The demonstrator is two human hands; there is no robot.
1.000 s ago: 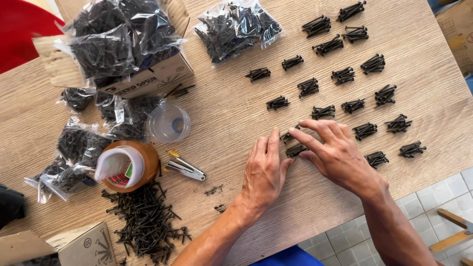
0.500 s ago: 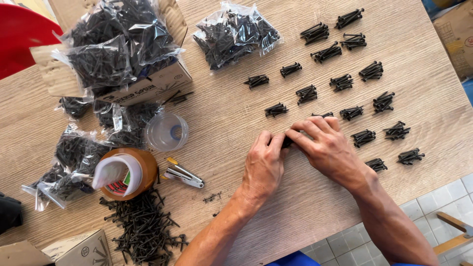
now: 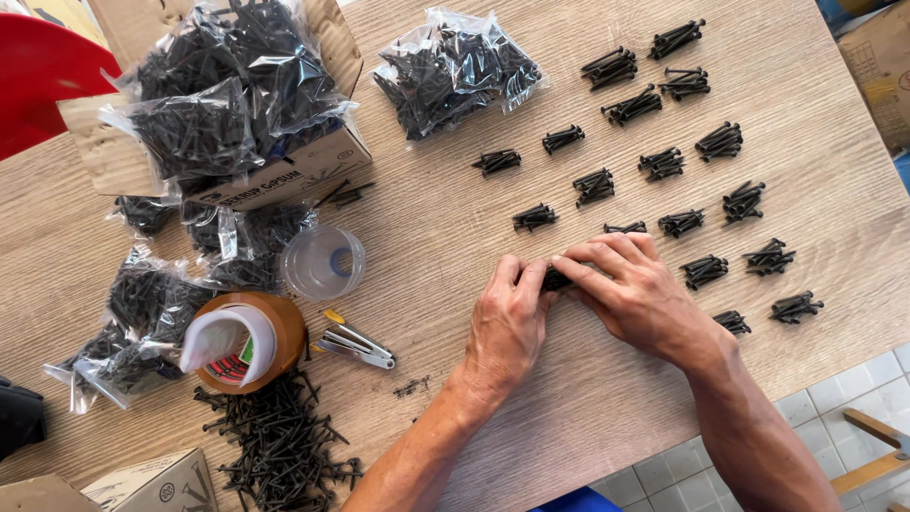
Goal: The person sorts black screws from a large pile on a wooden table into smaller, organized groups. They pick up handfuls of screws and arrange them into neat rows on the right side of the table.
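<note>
Left hand (image 3: 507, 327) and right hand (image 3: 637, 292) meet at mid-desk, fingertips curled together around a small bundle of black screws (image 3: 556, 279). Both are pinched shut on it; most of the bundle is hidden under the fingers, only its dark middle shows between them.

Just beyond the right hand's fingers, another little bundle (image 3: 625, 228) lies on the desk (image 3: 445, 237).

Farther out and to the right, finished screw bundles (image 3: 664, 163) are laid in rough rows, well apart from each other, roughly twenty of them, running to the far right corner. That part looks done.

To the left: stapler (image 3: 356, 343) near, then a brown tape roll (image 3: 248, 341) and a clear plastic cup (image 3: 324, 263). A loose pile of screws (image 3: 280, 441) lies at the near left, not yet bundled, so plenty seems left. Bagged screws (image 3: 455, 62) sit at the far middle, with more bags heaped in a cardboard box (image 3: 284, 156) at the far left and others spread beside it.

Judging by this, the work is well underway, not near its end.
</note>
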